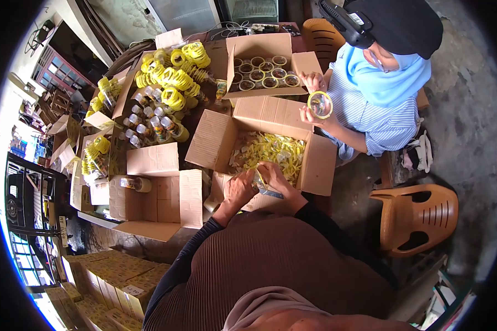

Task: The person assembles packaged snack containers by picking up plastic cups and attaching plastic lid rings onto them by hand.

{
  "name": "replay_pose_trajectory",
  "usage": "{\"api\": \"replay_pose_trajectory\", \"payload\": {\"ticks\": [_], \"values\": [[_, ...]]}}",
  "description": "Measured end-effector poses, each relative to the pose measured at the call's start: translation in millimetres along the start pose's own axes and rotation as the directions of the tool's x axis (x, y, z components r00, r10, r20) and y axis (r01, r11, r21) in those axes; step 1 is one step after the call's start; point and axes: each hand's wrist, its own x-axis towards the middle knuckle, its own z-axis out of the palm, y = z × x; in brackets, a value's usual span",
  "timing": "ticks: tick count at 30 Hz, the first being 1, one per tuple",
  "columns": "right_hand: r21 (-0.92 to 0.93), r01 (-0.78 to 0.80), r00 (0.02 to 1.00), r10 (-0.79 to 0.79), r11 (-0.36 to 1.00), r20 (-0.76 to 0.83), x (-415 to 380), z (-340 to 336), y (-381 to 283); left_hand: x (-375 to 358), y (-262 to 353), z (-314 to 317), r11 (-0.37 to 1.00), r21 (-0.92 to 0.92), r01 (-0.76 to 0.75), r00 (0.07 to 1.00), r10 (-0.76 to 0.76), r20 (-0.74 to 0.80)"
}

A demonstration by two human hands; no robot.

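Both of my hands meet over the near edge of an open cardboard box [210, 140] that holds yellow and clear scraps [276, 151]. My left hand [241, 188] is closed around one side of a small clear piece with a yellow strip [258, 179]. On its other side, my right hand [274, 177] has its fingers wrapped at the yellow edge. The piece is partly hidden by my fingers, so its full shape cannot be made out.
A co-worker [370, 99] at the right holds a yellow-rimmed clear lid [320, 105]. Yellow-rimmed jars fill a back box [258, 43]. Bottles [154, 124] and yellow rings [174, 80] lie left. A jar [142, 185] lies in a nearer box [148, 229]. An orange chair [389, 220] stands right.
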Motion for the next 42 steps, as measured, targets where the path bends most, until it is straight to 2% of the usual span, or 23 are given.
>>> {"api": "replay_pose_trajectory", "payload": {"ticks": [3,4,5,6,7,9,12,16,18,19,21,22,25,27,29,31,32,33,35,37,39,41,42], "values": [[0.045,-0.068,0.997,0.066,0.997,0.041,9,0,31,1,-4,2,0.994,-0.008,-0.112,0.994,0.112,-0.021],[-0.365,0.258,0.946,-0.311,0.895,-0.095,18,-2,74,0,0,4,0.987,-0.001,-0.159,0.986,0.159,-0.055],[-0.727,0.423,0.748,-0.661,0.541,-0.056,20,-9,99,-2,6,6,0.979,0.008,-0.206,0.975,0.206,-0.087],[-0.089,0.056,0.936,-0.083,0.994,-0.343,14,-25,99,-3,11,0,0.939,0.014,-0.344,0.917,0.339,-0.212],[0.6,-0.367,0.833,0.539,0.711,-0.128,12,-44,96,1,13,-9,0.94,0.019,-0.34,0.914,0.336,-0.227],[0.223,-0.374,0.869,0.424,0.9,-0.253,5,-73,64,1,12,-24,0.983,-0.063,-0.175,0.971,0.162,-0.175],[0.034,-0.321,0.927,0.321,0.947,-0.195,-4,-80,27,5,0,-25,0.966,-0.183,-0.184,0.958,0.135,-0.253],[0.08,-0.169,0.979,0.177,0.982,-0.098,-13,-55,-5,4,4,-30,0.975,-0.171,-0.145,0.979,0.116,-0.168],[0.065,0.06,0.991,-0.051,0.996,-0.125,-19,-47,-46,1,-1,-23,0.975,-0.148,-0.164,0.979,0.143,-0.143],[0.062,0.06,0.99,-0.052,0.996,-0.128,-19,-46,-59,0,-3,-19,0.975,-0.129,-0.181,0.979,0.166,-0.121],[-0.12,0.365,0.928,-0.371,0.923,-0.034,-16,-47,-77,-2,-4,-16,0.96,-0.168,-0.222,0.972,0.204,-0.12],[-0.155,0.402,0.911,-0.411,0.902,-0.03,-14,-45,-81,-3,-3,-15,0.953,-0.25,-0.17,0.985,0.159,-0.064],[-0.138,0.424,0.904,-0.428,0.895,-0.001,-11,-38,-86,-3,-2,-18,0.938,-0.334,-0.097,0.994,0.106,0.008],[-0.102,0.413,0.909,-0.417,0.905,-0.014,-15,-32,-93,-3,-3,-25,0.867,-0.433,-0.247,0.966,0.253,-0.045],[-0.105,0.45,0.892,-0.452,0.887,0.01,-17,-31,-99,2,0,-45,0.797,-0.555,-0.237,0.956,0.293,0.011],[-0.025,0.413,0.911,-0.412,0.911,0.018,-20,-32,-109,2,-4,-49,0.745,-0.654,0.133,0.866,0.233,0.443],[-0.048,0.463,0.886,-0.461,0.885,0.042,-20,-32,-110,-2,-3,-45,0.712,-0.7,-0.052,0.917,0.312,0.25],[-0.069,0.512,0.859,-0.508,0.856,0.065,-20,-31,-111,-4,-1,-43,0.714,-0.699,-0.049,0.915,0.312,0.254],[-0.056,0.508,0.861,-0.505,0.86,0.054,-22,-29,-110,-7,3,-37,0.605,-0.783,0.142,0.887,0.273,0.373],[0.096,0.344,0.938,-0.347,0.934,0.009,-23,-30,-103,-13,7,-30,0.539,-0.839,0.079,0.931,0.261,0.256],[0.224,0.242,0.97,-0.237,0.944,-0.047,-27,-20,-95,-14,8,-28,0.752,-0.65,-0.113,0.968,0.23,0.098],[0.423,0.127,0.975,-0.035,0.897,-0.22,-27,-10,-80,-14,10,-31,0.772,-0.613,-0.169,0.967,0.249,0.047],[0.612,-0.125,0.912,0.334,0.781,-0.24,-27,-13,-91,-16,8,-29,0.829,-0.538,-0.156,0.961,0.253,0.111]]}}
